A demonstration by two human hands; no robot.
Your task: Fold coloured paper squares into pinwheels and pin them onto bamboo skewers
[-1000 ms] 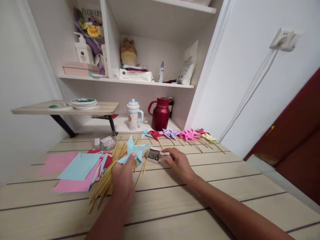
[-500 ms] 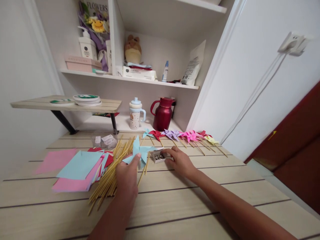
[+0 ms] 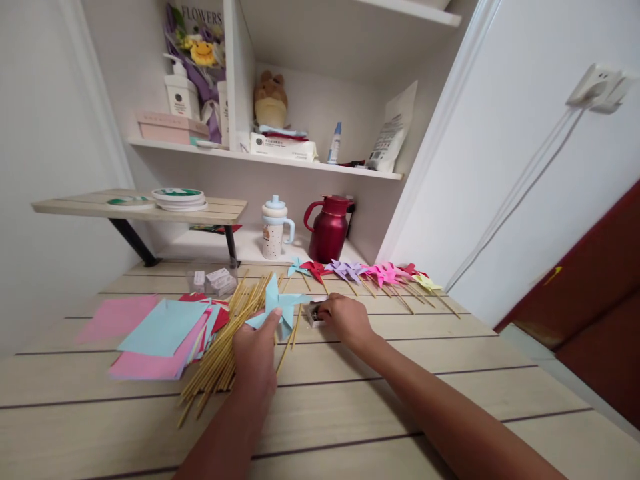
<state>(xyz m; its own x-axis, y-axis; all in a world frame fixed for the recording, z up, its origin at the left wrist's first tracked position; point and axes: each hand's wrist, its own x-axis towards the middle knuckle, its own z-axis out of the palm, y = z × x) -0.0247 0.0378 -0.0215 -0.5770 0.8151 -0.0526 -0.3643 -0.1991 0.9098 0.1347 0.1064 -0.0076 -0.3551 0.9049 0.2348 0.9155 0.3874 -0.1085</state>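
My left hand point(image 3: 255, 357) pinches a light blue paper pinwheel point(image 3: 279, 307) and holds it just above a heap of thin bamboo sticks point(image 3: 226, 340) on the wooden table point(image 3: 350, 407). My right hand point(image 3: 345, 319) rests over a small white box of metal pins point(image 3: 313, 312), fingers curled into it. The box is mostly hidden by that hand. Whether a pin is between the fingers cannot be seen.
Sheets of pink, blue and red paper point(image 3: 155, 333) lie at the left. A row of finished pinwheels point(image 3: 370, 272) lies at the back. Behind them stand a red jug point(image 3: 327, 230) and a cup point(image 3: 274, 230). A clear plastic box point(image 3: 213, 280) sits near the sticks.
My right hand has slid left onto the pin box and now covers it. My left hand keeps its hold on the blue pinwheel.
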